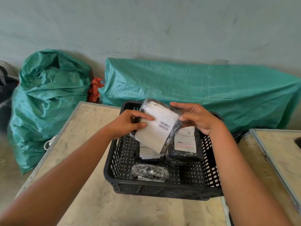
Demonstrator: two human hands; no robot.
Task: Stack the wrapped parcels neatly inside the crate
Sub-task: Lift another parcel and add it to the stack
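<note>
A black perforated plastic crate (156, 189) sits on a wooden table. Above it I hold a bubble-wrapped parcel with a white shipping label (158, 128), tilted. My left hand (128, 123) grips its left edge and my right hand (197, 118) grips its right edge. Inside the crate a black parcel with a red-lined label (185, 144) lies at the right. A white-labelled parcel (149, 153) lies partly hidden under the held one. A small dark wrapped parcel (149, 172) rests near the crate's front wall.
The table (84, 144) has a metal rim; a second table (280, 154) stands close on the right. Two green woven sacks, one at the left (48, 101) and one behind the crate (203, 88), lie against the wall, with red cloth (95, 90) between them.
</note>
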